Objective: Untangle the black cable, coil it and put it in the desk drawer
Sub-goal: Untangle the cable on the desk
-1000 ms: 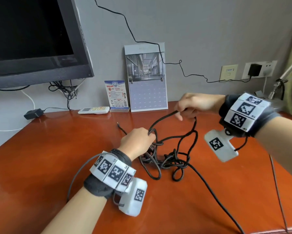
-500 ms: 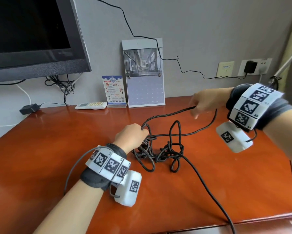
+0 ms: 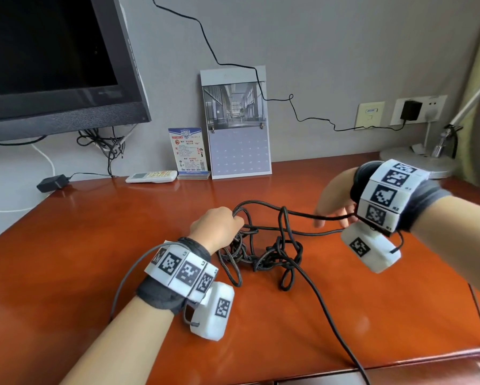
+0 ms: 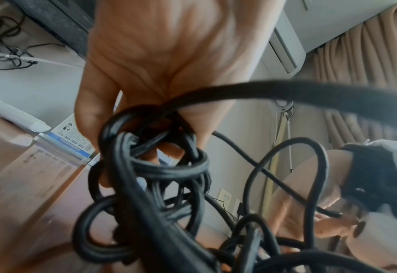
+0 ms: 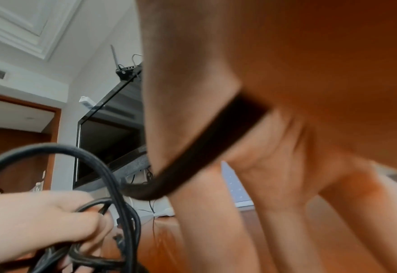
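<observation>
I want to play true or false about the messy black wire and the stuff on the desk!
1. The left hand grips part of the black cable. True.
2. The cable is neatly coiled. False: it lies in a tangled heap on the desk.
3. The remote control lies near the wall. True.
4. The calendar lies flat on the desk. False: it stands upright against the wall.
5. The monitor shows a cartoon. False: its screen is dark.
</observation>
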A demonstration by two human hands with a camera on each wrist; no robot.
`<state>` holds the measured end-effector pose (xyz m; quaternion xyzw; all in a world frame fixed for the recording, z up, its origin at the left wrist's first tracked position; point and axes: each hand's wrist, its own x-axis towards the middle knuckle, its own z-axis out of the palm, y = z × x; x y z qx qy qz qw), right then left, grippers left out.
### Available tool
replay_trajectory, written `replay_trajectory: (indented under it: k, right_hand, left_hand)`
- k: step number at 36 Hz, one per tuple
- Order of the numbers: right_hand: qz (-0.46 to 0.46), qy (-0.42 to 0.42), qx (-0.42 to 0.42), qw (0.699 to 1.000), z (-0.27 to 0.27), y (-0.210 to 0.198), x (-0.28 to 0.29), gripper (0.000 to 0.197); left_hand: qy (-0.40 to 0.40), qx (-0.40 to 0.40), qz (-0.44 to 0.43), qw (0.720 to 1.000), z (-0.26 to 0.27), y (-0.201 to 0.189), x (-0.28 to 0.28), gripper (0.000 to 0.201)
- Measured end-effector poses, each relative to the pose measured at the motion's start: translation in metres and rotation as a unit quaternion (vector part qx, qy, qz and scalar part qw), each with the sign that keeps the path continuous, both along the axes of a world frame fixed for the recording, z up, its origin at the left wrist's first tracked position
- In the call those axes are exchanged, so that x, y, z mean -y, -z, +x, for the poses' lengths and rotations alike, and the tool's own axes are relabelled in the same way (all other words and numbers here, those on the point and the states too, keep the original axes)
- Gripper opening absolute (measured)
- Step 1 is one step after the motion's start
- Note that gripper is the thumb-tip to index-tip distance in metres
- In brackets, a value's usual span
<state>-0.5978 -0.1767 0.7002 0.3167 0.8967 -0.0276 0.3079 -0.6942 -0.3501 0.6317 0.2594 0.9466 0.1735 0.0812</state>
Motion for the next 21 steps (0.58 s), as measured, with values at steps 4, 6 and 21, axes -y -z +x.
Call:
replay_trajectory:
  k: [4, 6, 21]
  right_hand:
    - [-0.035, -0.012, 0.043, 0.998, 0.0, 0.004, -0.002, 0.047]
    - [-0.054, -0.007, 0.044, 0.998, -0.001, 0.007, -0.006, 0.04]
    - [-0.172, -0.152, -0.142, 0.963, -0.01, 0.029, -0.018, 0.034]
  left_hand:
    - [0.0, -0.002, 0.006, 1.0, 0.001, 0.001, 0.001, 0.038]
    - [0.0, -0.002, 0.009, 1.0, 0.001, 0.001, 0.001, 0.038]
    - [-0.007, 0.011, 0.007, 1.0, -0.005, 0.004, 0.002, 0.036]
